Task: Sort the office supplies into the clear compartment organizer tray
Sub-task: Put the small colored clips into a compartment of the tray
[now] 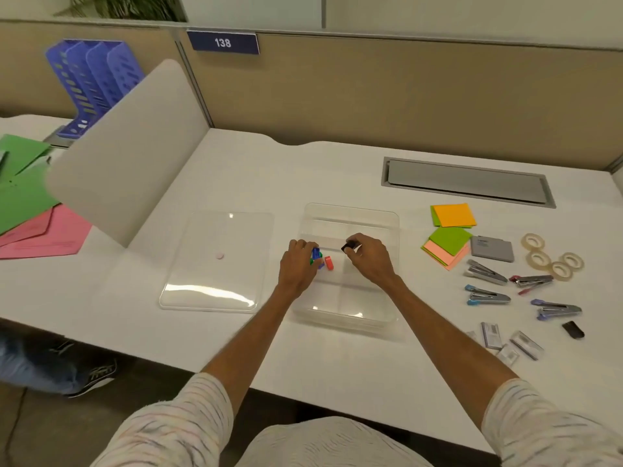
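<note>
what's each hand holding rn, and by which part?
Right hand pinches a small black clip by its right side, thumb against fingertips. Left hand holds blue and green clips in curled fingers; exact grip points are hidden.

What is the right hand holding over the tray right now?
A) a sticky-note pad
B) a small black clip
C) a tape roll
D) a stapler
B: the right hand pinches a small black clip above the tray; the tape rolls, staplers and sticky notes lie on the desk beside it.
</note>
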